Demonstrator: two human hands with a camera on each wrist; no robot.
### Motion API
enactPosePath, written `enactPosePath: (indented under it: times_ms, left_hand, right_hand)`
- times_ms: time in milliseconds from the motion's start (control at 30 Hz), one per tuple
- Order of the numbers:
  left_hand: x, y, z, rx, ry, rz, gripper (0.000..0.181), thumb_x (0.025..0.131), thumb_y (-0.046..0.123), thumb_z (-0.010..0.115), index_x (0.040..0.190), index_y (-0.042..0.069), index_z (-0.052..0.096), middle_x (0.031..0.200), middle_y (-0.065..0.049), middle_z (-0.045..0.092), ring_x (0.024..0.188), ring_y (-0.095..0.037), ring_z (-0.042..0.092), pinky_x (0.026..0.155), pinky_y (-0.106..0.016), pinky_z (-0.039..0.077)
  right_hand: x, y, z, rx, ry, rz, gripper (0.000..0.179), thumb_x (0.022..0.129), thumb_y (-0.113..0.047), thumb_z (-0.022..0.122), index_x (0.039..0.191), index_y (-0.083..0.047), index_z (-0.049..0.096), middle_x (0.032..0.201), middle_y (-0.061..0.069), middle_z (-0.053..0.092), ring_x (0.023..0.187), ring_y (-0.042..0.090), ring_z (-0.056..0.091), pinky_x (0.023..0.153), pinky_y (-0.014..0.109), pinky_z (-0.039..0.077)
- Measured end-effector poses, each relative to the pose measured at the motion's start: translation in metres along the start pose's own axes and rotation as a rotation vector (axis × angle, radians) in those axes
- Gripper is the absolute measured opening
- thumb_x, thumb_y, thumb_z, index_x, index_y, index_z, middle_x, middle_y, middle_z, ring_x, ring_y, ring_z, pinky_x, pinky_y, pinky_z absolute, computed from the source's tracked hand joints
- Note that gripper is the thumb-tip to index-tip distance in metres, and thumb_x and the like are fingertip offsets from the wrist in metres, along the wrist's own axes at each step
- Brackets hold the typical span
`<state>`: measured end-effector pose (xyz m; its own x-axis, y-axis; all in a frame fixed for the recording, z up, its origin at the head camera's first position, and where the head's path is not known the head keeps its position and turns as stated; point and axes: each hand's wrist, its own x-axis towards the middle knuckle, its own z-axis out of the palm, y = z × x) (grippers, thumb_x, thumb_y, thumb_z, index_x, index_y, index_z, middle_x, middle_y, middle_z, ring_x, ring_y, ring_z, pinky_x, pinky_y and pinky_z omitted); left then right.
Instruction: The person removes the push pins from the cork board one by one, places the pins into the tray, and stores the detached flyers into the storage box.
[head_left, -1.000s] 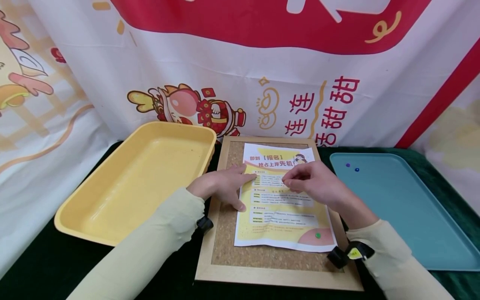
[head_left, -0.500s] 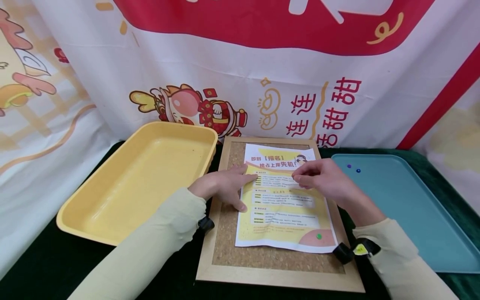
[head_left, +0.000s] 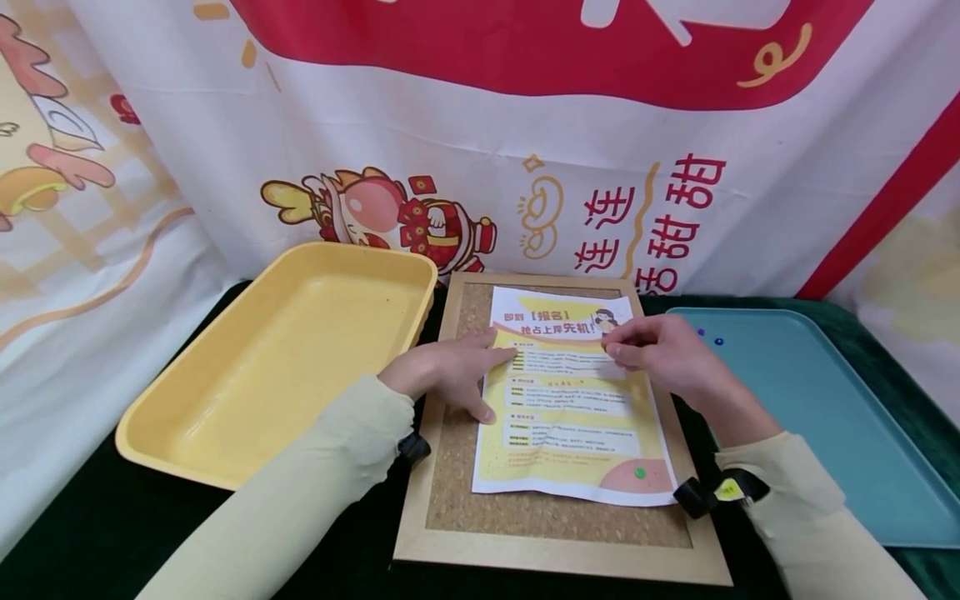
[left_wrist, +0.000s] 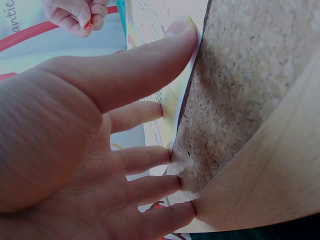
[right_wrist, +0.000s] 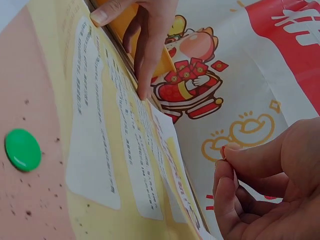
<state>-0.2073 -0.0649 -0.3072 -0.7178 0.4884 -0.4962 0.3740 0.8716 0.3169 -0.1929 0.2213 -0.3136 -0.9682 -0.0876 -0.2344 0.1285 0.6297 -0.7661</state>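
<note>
A yellow-and-white printed sheet [head_left: 551, 479] lies on a wood-framed cork board [head_left: 555, 533]. A green thumbtack [right_wrist: 22, 150] sits in its lower right corner. My left hand [head_left: 456, 371] rests spread on the sheet's left edge, thumb and fingers straight; in the left wrist view the fingertips touch the paper, the cork and the wooden frame. Thumb and forefinger of my right hand [head_left: 671, 354] pinch a small red thumbtack [right_wrist: 226, 150], mostly hidden by the fingers. That hand is over the sheet's upper right part, the pinch raised off the paper in the right wrist view.
To the left stands a deep yellow tub [head_left: 262, 367]. A flat blue tray [head_left: 832, 433] lies to the right, with a purple tack [head_left: 701, 332] and a dark blue tack [head_left: 719, 342] near its far left corner. A printed white-and-red cloth [head_left: 480, 125] hangs behind.
My right hand has moved right across the sheet and slightly up toward its upper right corner, still pinching the red thumbtack. The left hand has stayed in place on the left edge.
</note>
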Motion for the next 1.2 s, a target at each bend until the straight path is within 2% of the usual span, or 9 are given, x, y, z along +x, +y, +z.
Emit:
enactPosePath:
  times_ms: [200, 367, 500, 600, 733, 867, 1200]
  left_hand:
    - [0.002, 0.002, 0.000, 0.004, -0.006, 0.004, 0.094, 0.095, 0.036, 0.081, 0.170, 0.025, 0.026, 0.181, -0.009, 0.002, 0.169, -0.032, 0.001, 0.136, -0.051, 0.008]
    - [0.003, 0.003, 0.001, 0.009, -0.003, 0.001, 0.094, 0.095, 0.036, 0.081, 0.170, 0.025, 0.026, 0.181, -0.009, 0.003, 0.169, -0.032, 0.002, 0.136, -0.050, 0.008]
    - [0.002, 0.003, 0.001, 0.010, -0.001, -0.002, 0.094, 0.095, 0.036, 0.081, 0.170, 0.025, 0.026, 0.181, -0.009, 0.002, 0.169, -0.032, 0.001, 0.136, -0.050, 0.008]
    - [0.002, 0.003, 0.001, 0.009, -0.002, -0.002, 0.094, 0.095, 0.036, 0.081, 0.171, 0.025, 0.026, 0.181, -0.009, 0.002, 0.169, -0.033, 0.001, 0.136, -0.051, 0.008]
    - [0.002, 0.003, 0.001, 0.009, 0.001, 0.001, 0.094, 0.095, 0.036, 0.081, 0.170, 0.024, 0.026, 0.181, -0.009, 0.002, 0.169, -0.033, 0.001, 0.136, -0.051, 0.008]
    - [0.001, 0.004, 0.000, 0.007, 0.002, 0.000, 0.094, 0.095, 0.036, 0.081, 0.170, 0.024, 0.027, 0.181, -0.009, 0.002, 0.169, -0.033, 0.001, 0.136, -0.051, 0.008]
    - [-0.001, 0.002, 0.000, 0.008, -0.004, -0.006, 0.095, 0.095, 0.037, 0.081, 0.171, 0.024, 0.026, 0.181, -0.010, 0.001, 0.169, -0.033, 0.001, 0.136, -0.051, 0.009]
  right_hand:
    - [0.004, 0.009, -0.010, -0.017, 0.010, 0.060, 0.030, 0.106, -0.023, 0.067, 0.130, -0.007, 0.073, 0.134, 0.018, 0.065, 0.112, 0.029, 0.055, 0.084, 0.031, 0.049]
    - [0.006, 0.015, -0.017, 0.001, 0.007, 0.050, 0.032, 0.106, -0.022, 0.066, 0.133, -0.004, 0.071, 0.141, 0.020, 0.063, 0.119, 0.030, 0.053, 0.088, 0.033, 0.048]
    - [0.007, 0.018, -0.020, 0.014, 0.017, 0.041, 0.033, 0.107, -0.021, 0.064, 0.133, -0.003, 0.070, 0.141, 0.021, 0.064, 0.121, 0.030, 0.052, 0.095, 0.036, 0.049]
    - [0.008, 0.022, -0.025, 0.012, 0.027, 0.041, 0.035, 0.107, -0.023, 0.063, 0.136, -0.003, 0.069, 0.142, 0.021, 0.063, 0.122, 0.032, 0.054, 0.102, 0.044, 0.053]
    - [0.008, 0.027, -0.035, 0.005, 0.050, 0.064, 0.040, 0.108, -0.028, 0.062, 0.141, -0.005, 0.065, 0.145, 0.021, 0.060, 0.125, 0.034, 0.055, 0.112, 0.055, 0.050]
    - [0.007, 0.031, -0.043, 0.011, 0.076, 0.074, 0.043, 0.109, -0.032, 0.060, 0.142, -0.005, 0.064, 0.145, 0.020, 0.059, 0.125, 0.034, 0.053, 0.112, 0.053, 0.050]
    - [0.011, 0.034, -0.049, 0.022, 0.068, 0.094, 0.045, 0.110, -0.033, 0.059, 0.145, -0.005, 0.061, 0.145, 0.020, 0.057, 0.125, 0.033, 0.054, 0.111, 0.050, 0.051]
